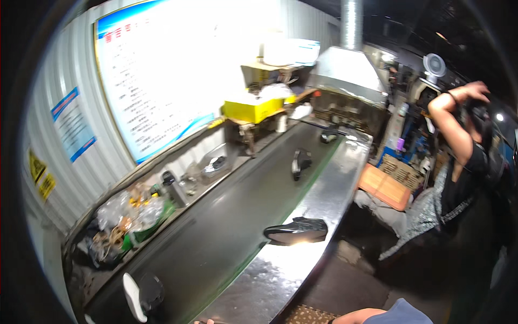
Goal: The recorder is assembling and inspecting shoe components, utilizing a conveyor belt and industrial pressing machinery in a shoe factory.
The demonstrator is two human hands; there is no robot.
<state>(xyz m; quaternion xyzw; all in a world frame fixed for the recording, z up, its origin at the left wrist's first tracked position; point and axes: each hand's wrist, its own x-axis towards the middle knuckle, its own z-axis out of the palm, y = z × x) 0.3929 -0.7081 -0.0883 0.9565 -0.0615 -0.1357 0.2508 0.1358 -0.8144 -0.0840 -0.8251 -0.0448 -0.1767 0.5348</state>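
Observation:
Only a sliver of fingertips shows at the lower edge by the metal ledge, probably my left hand (205, 322); what it holds, if anything, is hidden. My right forearm (359, 316), below a blue-grey sleeve, crosses the bottom edge, and its hand is out of the picture. Ahead, a black shoe (297, 231) lies on its side on the shiny metal ledge (275, 270), partly over the dark belt (216, 221). Lower left on the belt is a dark shoe with a white sole (134, 298). Farther along sit another black shoe (301, 163) and a dark shoe (328, 135).
Along the wall shelf stand plastic bags (145, 213), a dark flask (174, 186) and a yellow box (256, 110). A metal hood (348, 73) covers the far end. At right, a co-worker (464, 156) raises an arm near an orange-brown board (384, 186).

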